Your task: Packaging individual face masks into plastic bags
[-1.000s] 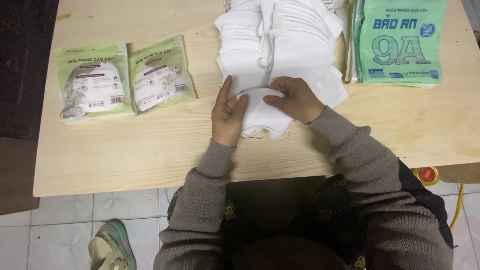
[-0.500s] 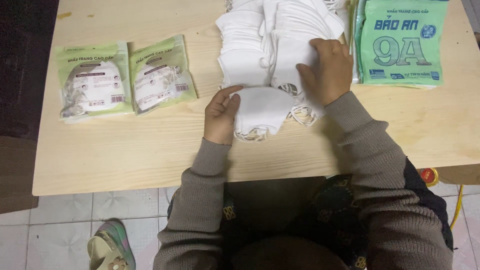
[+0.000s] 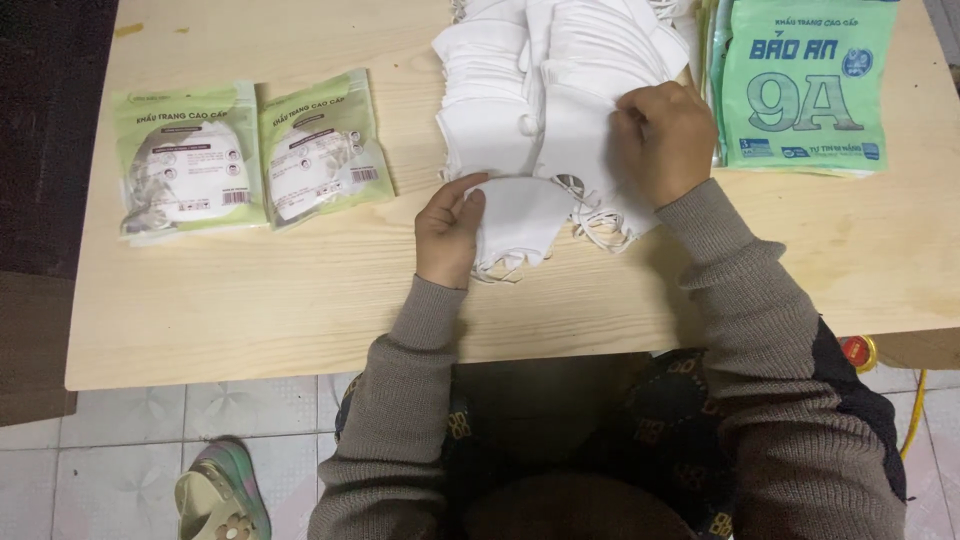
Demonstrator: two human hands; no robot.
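- The left hand (image 3: 450, 232) rests on the pale wooden counter (image 3: 250, 290), thumb and fingers closed on the edge of a folded white mask (image 3: 520, 215) of soft cloth; thin elastic loops trail from its lower edge.
- The right hand (image 3: 665, 140) is curled, fingertips pinching the corner of the top mask on the mask pile (image 3: 540, 80), a loose heap of overlapping white cloth pieces at the far middle of the counter.
- The folded white mask lies just in front of the pile, touching it, between the two hands.
- To the left, well apart from the hands, lie two sealed mask packets (image 3: 250, 155), glossy clear plastic with light green borders, side by side and flat.
- To the right, just beside the right hand, sits a stack of green bags (image 3: 805, 85), flat, shiny and rectangular.
- Both forearms wear ribbed grey-brown knit sleeves; below the counter edge show pale floor tiles and a sandal (image 3: 220, 495).
- Compared with a second ago, the right hand has left the folded mask and moved up onto the pile; the left hand has stayed put.
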